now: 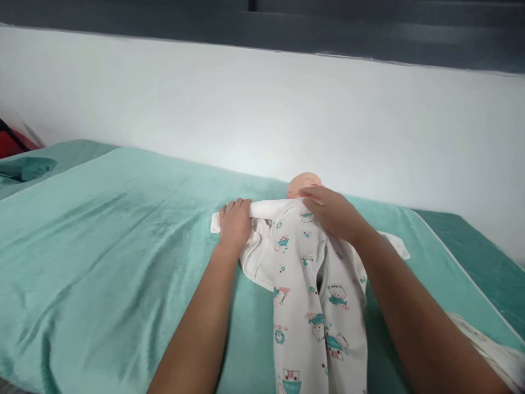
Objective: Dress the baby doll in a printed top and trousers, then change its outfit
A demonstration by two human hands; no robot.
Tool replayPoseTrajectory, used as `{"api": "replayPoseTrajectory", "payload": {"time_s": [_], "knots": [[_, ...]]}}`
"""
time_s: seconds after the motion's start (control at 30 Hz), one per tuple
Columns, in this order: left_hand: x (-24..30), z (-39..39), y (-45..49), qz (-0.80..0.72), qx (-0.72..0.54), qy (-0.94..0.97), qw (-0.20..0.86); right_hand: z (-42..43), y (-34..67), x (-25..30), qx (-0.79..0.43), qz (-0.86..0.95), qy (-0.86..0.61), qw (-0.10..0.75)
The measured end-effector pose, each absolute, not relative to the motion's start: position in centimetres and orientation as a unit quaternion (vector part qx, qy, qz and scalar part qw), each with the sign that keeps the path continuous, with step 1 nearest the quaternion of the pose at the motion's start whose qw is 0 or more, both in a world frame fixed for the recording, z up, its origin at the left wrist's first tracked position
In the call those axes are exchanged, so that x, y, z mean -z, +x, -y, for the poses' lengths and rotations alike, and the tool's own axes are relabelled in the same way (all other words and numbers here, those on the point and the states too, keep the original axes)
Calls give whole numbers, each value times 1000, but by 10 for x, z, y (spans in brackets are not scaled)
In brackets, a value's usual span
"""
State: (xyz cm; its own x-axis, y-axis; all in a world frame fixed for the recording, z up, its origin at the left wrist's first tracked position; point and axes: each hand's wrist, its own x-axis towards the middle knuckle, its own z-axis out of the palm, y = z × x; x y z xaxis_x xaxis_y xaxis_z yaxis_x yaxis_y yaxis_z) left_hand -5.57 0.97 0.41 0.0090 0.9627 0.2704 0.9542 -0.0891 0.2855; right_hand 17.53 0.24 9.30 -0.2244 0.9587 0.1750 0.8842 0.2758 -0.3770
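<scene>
A baby doll lies on its back on the bed, its bare head (302, 181) near the wall. White baby clothes (295, 241) printed with teal and pink cartoon animals cover its body, and long trouser legs (342, 328) stretch toward me. My left hand (237, 223) is closed around the white sleeve at the doll's arm, with the cuff sticking out past it. My right hand (334, 213) lies over the upper chest near the neck, its fingers extended over the cloth and partly hiding the doll's face. The other sleeve (396, 243) shows beyond my right forearm.
The doll rests on a teal bed cover (123, 246) with creases on the left. A white wall (205, 104) rises behind it. More white cloth (488, 345) lies at the lower right. A red item (12, 143) shows at the far left edge.
</scene>
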Motion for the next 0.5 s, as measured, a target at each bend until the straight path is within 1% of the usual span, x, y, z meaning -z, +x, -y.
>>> {"api": "replayPoseTrajectory", "payload": {"time_s": [0.07, 0.13, 0.17, 0.23, 0.3, 0.37, 0.5], "knots": [[-2, -11, -56, -684, -194, 704, 7, 14, 203, -74, -92, 715, -636, 276], [0, -11, -55, -690, -185, 699, 4, 30, 226, -50, -90, 668, -660, 331], [0, -12, -54, -693, -180, 698, 3, 37, 234, -38, -78, 658, -665, 343], [1, -11, -53, -697, -171, 696, 0, 45, 245, -20, -35, 658, -675, 333], [1, -11, -51, -699, -165, 696, -4, 46, 250, -12, -2, 662, -684, 307], [1, -10, -51, -700, -164, 695, -7, 43, 254, -12, 4, 655, -692, 305], [3, -9, -50, -700, -166, 695, -1, 35, 266, -17, -11, 570, -726, 384]]}}
